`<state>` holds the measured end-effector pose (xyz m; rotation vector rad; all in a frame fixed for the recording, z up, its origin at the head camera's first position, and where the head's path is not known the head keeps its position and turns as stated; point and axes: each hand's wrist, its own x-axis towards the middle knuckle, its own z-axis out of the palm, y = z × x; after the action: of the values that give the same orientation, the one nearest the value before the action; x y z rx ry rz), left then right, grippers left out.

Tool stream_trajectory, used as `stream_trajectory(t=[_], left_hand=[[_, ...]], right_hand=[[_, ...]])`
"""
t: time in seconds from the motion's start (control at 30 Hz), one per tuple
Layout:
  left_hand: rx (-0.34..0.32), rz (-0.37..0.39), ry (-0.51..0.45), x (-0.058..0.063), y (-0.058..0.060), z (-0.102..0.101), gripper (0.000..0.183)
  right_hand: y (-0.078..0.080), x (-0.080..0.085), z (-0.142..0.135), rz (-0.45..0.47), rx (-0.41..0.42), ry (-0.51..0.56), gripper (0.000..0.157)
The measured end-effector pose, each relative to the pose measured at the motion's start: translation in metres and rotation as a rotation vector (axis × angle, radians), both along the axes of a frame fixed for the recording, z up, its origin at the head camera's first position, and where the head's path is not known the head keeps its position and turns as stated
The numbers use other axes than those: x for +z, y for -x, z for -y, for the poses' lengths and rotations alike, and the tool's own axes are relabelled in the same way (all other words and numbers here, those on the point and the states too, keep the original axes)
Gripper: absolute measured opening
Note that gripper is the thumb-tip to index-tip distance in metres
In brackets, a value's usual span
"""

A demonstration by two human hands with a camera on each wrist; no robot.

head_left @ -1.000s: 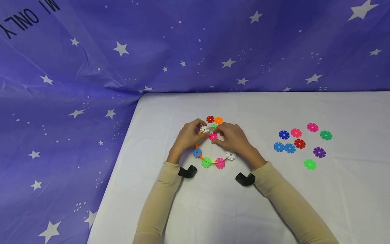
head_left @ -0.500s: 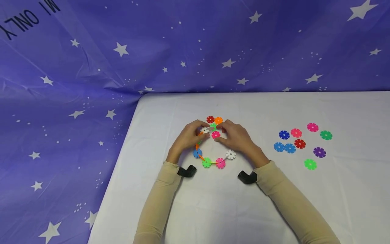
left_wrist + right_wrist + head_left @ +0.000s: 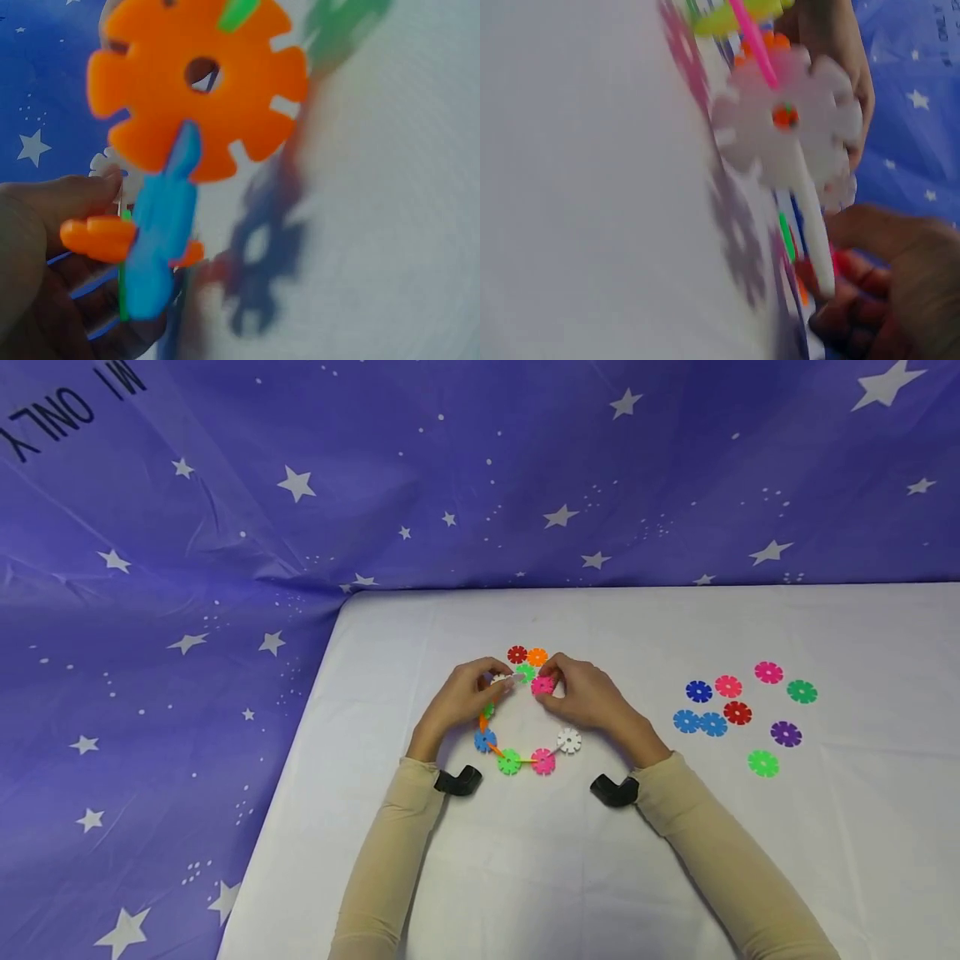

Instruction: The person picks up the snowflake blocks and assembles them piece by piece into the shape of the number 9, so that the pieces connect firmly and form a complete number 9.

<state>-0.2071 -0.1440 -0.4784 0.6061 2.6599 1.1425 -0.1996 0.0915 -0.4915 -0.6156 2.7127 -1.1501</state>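
Note:
My left hand [image 3: 461, 697] pinches a white notched disc [image 3: 498, 678] at the upper left end of a curved chain of interlocked plastic discs. A pink disc [image 3: 542, 686] is held between the thumb and fingers of my right hand [image 3: 588, 693], apart from the left hand. Along the chain run a blue disc [image 3: 485, 740], a green disc [image 3: 509, 762], another pink disc [image 3: 543, 762] and a white end disc [image 3: 569, 741]. The left wrist view shows an orange disc [image 3: 247, 97] of the chain close up, slotted to a blue one.
Just beyond the hands lie a loose red disc [image 3: 517, 654], an orange disc [image 3: 537, 657] and a light green disc [image 3: 525, 673]. Several more loose discs, among them a purple one [image 3: 786, 734], are spread on the right of the white tablecloth [image 3: 637, 877]. A starry blue curtain [image 3: 480, 468] borders the table.
My right hand has moved right and slightly away from me with the pink disc, widening the gap to the left hand. The left hand stays nearly in place.

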Motion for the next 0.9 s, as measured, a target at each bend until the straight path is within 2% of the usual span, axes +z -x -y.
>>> stream_trajectory(t=[0.17, 0.3, 0.7, 0.9], left_hand=[[-0.028, 0.025, -0.052, 0.000, 0.000, -0.001, 0.021], [-0.051, 0.032, -0.067, 0.001, 0.000, -0.002, 0.023], [-0.059, 0.091, -0.151, -0.001, -0.002, -0.007, 0.018], [-0.025, 0.202, -0.225, -0.004, -0.001, -0.009, 0.024]], right_hand=[[0.005, 0.000, -0.009, 0.166, 0.020, 0.273, 0.034], [0.007, 0.000, -0.012, 0.276, 0.038, 0.397, 0.033], [0.010, -0.004, -0.018, 0.278, 0.060, 0.439, 0.030], [0.010, -0.001, -0.020, 0.295, 0.064, 0.431, 0.029]])
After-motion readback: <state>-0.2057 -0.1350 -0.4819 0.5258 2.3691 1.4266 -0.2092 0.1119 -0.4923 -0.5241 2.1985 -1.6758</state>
